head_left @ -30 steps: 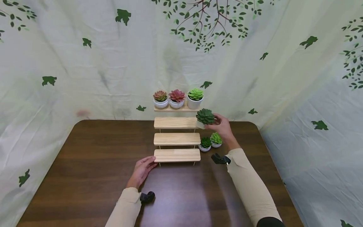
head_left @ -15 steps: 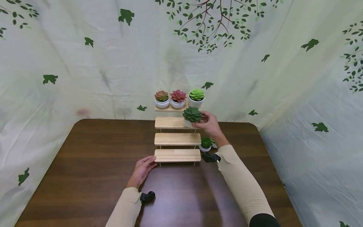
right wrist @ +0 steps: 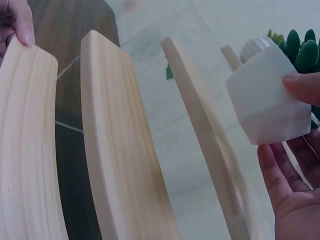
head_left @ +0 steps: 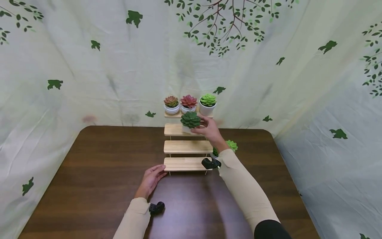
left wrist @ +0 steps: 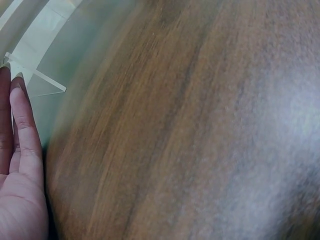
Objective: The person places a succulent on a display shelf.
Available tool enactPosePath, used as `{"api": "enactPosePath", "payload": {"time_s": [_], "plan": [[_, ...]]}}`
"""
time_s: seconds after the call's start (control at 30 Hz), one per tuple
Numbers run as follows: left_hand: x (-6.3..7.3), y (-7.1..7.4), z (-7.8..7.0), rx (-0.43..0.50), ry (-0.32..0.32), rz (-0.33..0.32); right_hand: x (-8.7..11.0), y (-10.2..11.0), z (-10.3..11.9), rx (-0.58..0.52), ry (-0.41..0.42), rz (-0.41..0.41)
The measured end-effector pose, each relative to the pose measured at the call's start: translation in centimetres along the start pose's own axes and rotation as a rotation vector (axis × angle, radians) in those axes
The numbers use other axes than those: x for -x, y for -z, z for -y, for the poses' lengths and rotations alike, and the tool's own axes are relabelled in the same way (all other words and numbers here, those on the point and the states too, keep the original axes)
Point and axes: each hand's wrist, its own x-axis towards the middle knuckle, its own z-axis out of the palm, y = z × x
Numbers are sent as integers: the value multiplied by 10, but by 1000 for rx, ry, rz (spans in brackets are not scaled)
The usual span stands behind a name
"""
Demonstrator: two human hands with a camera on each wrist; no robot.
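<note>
Dark green plant (head_left: pixel 190 119), head view: above the middle of the second board from the top (head_left: pixel 172 129), its white pot (head_left: pixel 186 129) near the board's front edge; you cannot tell from here whether the base touches.
Right hand (head_left: pixel 210 128), head view: you pinch the pot from its right side, thumb nearer you, fingers behind.
Left hand (head_left: pixel 151 177), head view: at the front left corner of the bottom board (head_left: pixel 182 163), your thumb on top and your fingers low beside it, pinching that corner.
Top board (head_left: pixel 172 116), head view: a brownish plant (head_left: pixel 171 101) by its left edge, a red plant (head_left: pixel 188 101) in the middle, a light green plant (head_left: pixel 208 100) by its right edge.
Worktop (head_left: pixel 89 172), head view: the stand is about midway between the side edges; right of it, a bright green plant (head_left: pixel 232 145) and a darker one (head_left: pixel 215 153) are partly hidden by your arm.
Clear leg (left wrist: pixel 40 75), left wrist view: your straight fingers lie close together near it; your thumb cannot be made out.
White pot, right wrist view: one fingertip presses its side and others meet its lower edge; a ribbed pot (right wrist: pixel 256 49) shows partly behind.
</note>
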Motion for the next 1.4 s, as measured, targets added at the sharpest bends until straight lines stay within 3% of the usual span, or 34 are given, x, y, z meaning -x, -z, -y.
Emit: {"api": "enactPosePath", "payload": {"time_s": [0.37,0.9,1.4], "plan": [[0,-1,0,6,4,-3,-12,-27,-4,-21,11,31],[0,-3,0,4,-22,12,-20,-47,-13,-81,-5,7],[3,-2,-4,24,14,29,-20,-61,-14,-101,-15,14]]}}
